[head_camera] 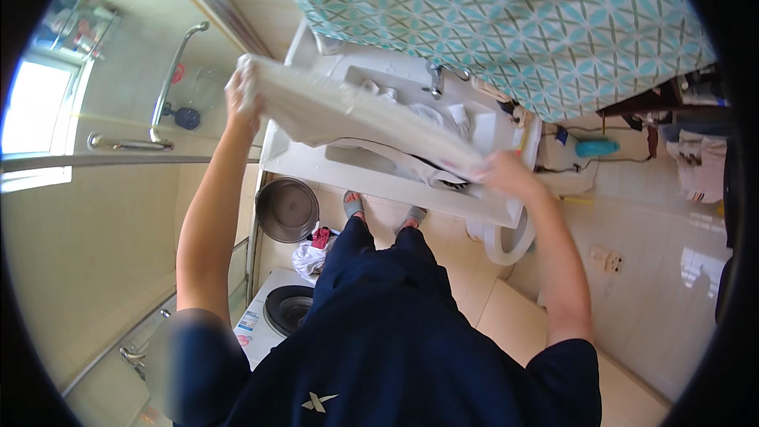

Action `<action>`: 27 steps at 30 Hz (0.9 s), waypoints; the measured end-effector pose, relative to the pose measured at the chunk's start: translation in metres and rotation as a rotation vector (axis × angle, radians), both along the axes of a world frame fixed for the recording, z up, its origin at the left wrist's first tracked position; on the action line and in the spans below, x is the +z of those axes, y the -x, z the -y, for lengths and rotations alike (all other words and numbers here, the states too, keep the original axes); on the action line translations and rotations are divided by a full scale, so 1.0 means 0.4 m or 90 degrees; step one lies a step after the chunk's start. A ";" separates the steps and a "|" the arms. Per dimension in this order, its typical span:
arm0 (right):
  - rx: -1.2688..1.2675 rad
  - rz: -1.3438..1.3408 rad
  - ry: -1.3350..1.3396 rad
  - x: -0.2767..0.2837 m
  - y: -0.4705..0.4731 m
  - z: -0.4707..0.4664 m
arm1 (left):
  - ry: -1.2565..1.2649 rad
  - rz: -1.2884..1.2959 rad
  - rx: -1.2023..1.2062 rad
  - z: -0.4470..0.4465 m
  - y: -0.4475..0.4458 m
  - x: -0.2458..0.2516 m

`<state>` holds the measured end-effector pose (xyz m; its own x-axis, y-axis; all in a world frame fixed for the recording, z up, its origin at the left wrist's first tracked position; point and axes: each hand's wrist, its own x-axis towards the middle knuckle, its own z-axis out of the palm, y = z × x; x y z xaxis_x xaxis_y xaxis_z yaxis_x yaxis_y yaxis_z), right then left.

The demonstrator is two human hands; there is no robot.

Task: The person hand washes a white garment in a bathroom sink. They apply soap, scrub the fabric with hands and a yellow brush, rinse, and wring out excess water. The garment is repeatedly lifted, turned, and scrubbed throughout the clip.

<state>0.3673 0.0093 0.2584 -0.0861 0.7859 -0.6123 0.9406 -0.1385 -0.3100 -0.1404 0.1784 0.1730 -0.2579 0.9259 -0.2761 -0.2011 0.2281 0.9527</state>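
Between my two hands a white cloth garment (pixel 356 115) is stretched out above the sink (pixel 270 157). My left hand (pixel 242 95) grips its upper left corner, raised higher in the picture. At the lower right end my right hand (pixel 509 173) holds the other edge, slightly blurred. The cloth has a dark line along its lower edge and dark marks near my right hand. Behind it, white wet-looking clothes (pixel 433 115) lie in the basin, partly hidden by the stretched cloth. A chrome faucet (pixel 436 80) stands at the basin's back edge.
A teal-patterned curtain (pixel 504 18) hangs over the counter's far side. On the floor are a dark round basin (pixel 287 209) and a pile of clothes (pixel 313 258). A front-loading washing machine (pixel 267 314) stands at lower left, a toilet (pixel 510 243) at right, and glass shower panels (pixel 112 219) at left.
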 end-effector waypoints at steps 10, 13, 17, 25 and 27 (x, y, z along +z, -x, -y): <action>0.197 0.057 -0.046 -0.400 0.014 0.208 | -0.007 -0.012 0.179 0.247 0.161 -0.005; 0.138 0.004 -0.065 -0.443 -0.058 0.189 | -0.007 0.028 0.236 0.263 0.171 0.014; -0.144 -0.207 -0.004 -0.434 -0.158 0.139 | -0.021 0.006 0.207 0.257 0.171 0.031; -0.380 -0.433 -0.448 -0.091 -0.322 0.036 | -0.191 -0.050 0.098 0.153 0.167 0.220; -0.431 -0.447 -0.487 0.025 -0.329 0.017 | -0.222 -0.067 0.107 0.120 0.169 0.303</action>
